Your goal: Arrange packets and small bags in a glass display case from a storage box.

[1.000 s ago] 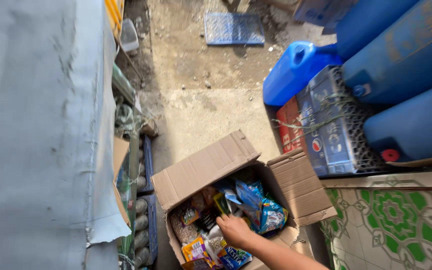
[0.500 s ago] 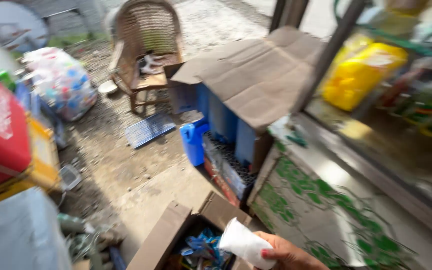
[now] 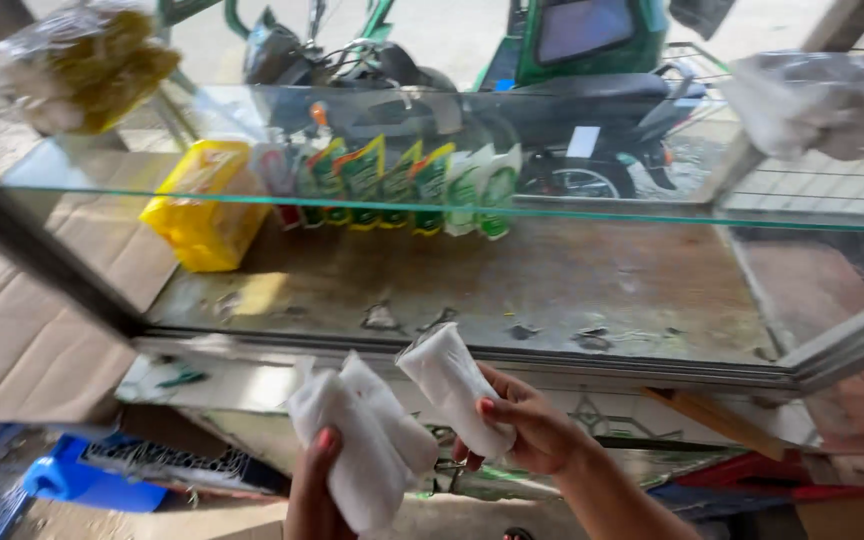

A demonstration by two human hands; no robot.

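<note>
below the glass shelf (image 3: pixel 472 206) of a small display case, two hands come up from the bottom edge of the view, each closed around white packets. left hand (image 3: pixel 314 488) grips a pair of white plastic-wrapped packets (image 3: pixel 362 445) side by side, thumb laid across the front, held upright and leaning a little to the left. right hand (image 3: pixel 529 432) is wrapped around a single white packet (image 3: pixel 454 383), tilted with its top end toward the upper left; fingers (image 3: pixel 497 412) with red nails curl over its lower part. the single packet sits just beside the pair, whether touching i cannot tell. both are held in front of the case's metal frame, not resting on anything. behind them lies the worn wooden shelf (image 3: pixel 552 285); at its back a yellow pack (image 3: pixel 204 205) stands beside a row of green and white sachets (image 3: pixel 402 185). flattened cardboard (image 3: pixel 42 300) lies to the left and a blue container (image 3: pixel 87 480) sits low at the left.
</note>
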